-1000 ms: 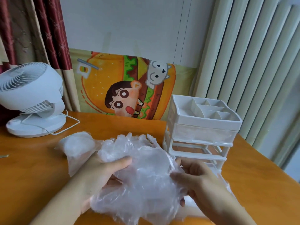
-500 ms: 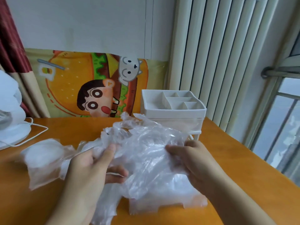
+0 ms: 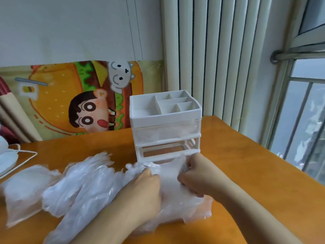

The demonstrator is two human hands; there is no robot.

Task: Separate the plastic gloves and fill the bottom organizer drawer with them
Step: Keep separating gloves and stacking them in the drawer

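Item: plastic gloves, thin translucent film, a loose heap of many. The heap lay on the orange table, spread from the left of centre to the pulled-out bottom drawer, which stood in front of the organizer and was largely buried under film. Part of the heap sat in or over that drawer; the exact amount inside could not be told.

Handling, by judgement: very light, limp, without stiffness, slippery against itself and prone to cling in layers. Not fragile in the breaking sense, though the film would likely stretch or tear under a hard pull. Best taken by a fingertip pinch at a cuff edge or finger end, 1 layer at a time, with the other hand steadying the rest.

Hands: left hand rested on the film at the drawer's left, fingers bent down into it; whether it pinched a layer could not be told. Right hand had its fingers curled and bunched gloves between them, above the drawer.

Container: white organizer, open compartmented tray on top, 1 frosted drawer closed below it, 1 empty slot under that.

Surroundings: clear bag of more film at far left; white fan base with cord; cartoon burger poster behind; white radiator; window at right.
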